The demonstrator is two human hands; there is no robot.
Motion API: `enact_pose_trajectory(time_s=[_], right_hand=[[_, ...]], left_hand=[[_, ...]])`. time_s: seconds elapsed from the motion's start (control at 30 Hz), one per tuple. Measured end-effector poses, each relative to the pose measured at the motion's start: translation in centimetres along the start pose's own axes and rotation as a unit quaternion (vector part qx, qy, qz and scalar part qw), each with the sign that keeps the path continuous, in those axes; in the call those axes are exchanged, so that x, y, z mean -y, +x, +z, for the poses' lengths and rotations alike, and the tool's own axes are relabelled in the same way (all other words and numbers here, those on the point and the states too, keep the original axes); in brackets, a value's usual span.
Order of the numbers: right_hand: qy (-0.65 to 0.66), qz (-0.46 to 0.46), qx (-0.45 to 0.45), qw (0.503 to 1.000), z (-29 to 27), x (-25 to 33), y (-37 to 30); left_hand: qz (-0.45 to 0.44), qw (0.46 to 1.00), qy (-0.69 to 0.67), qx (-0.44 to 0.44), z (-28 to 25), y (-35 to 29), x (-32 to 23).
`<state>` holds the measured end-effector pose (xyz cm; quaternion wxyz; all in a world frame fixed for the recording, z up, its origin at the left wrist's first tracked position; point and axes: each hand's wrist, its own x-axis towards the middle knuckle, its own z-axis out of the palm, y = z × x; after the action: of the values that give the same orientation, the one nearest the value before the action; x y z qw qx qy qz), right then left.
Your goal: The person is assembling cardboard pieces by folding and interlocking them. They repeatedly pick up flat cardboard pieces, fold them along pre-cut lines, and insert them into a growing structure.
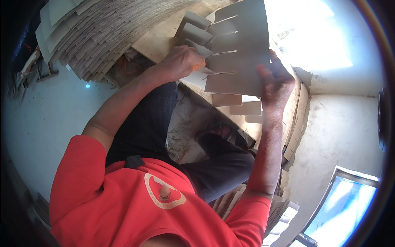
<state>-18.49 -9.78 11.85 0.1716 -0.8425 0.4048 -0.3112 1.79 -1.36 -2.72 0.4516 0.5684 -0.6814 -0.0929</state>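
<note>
In my right hand [276, 80] is a wide grey cardboard sheet [245, 45] with several slots cut in from its left edge; the fingers grip its right side. My left hand [181, 62] is closed at the slotted edge, around the end of a cardboard strip [200, 79] that meets the lowest slot. Most of that strip's end is hidden by the fingers. Farther along the same edge, several smaller grey cardboard pieces [196, 33] stand crosswise to the sheet at the slots. Orange wraps cover a finger of the left hand and the right thumb.
Beneath the sheet is a pale board [158, 43], with more cardboard pieces [245, 108] at its near edge. A large stack of cardboard sheets [94, 37] rises at the far left. My bent legs [142, 119] are below the board. A wall [337, 123] stands to the right.
</note>
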Motion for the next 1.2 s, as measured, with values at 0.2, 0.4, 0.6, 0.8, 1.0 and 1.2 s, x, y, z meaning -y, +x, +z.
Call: enact_pose_trajectory(time_s=[0.2,0.4,0.6,0.8,1.0,1.2], right_hand=[[-0.006,-0.010,0.093,0.996,3.4,-1.1,0.0],[0.189,0.227,0.240,0.925,6.8,-1.6,-0.2],[-0.073,-0.008,0.285,0.956,8.2,-2.0,-1.2],[-0.155,0.011,0.355,0.922,8.2,-1.2,-2.8],[-0.235,0.031,0.104,0.966,3.6,-6.2,2.9],[-0.234,0.179,0.181,0.938,1.6,-16.9,6.1]], left_hand=[[0.006,1.000,0.010,0.013,0.2,0.3,-0.2],[-0.008,0.999,0.044,0.017,0.9,0.8,0.7],[-0.019,0.999,0.028,0.007,0.6,0.9,0.2],[-0.011,0.998,0.051,0.041,0.3,1.0,-0.5],[0.022,0.997,0.070,0.004,-0.9,2.8,-1.4],[0.048,0.974,0.166,0.146,-0.5,8.6,0.4]])
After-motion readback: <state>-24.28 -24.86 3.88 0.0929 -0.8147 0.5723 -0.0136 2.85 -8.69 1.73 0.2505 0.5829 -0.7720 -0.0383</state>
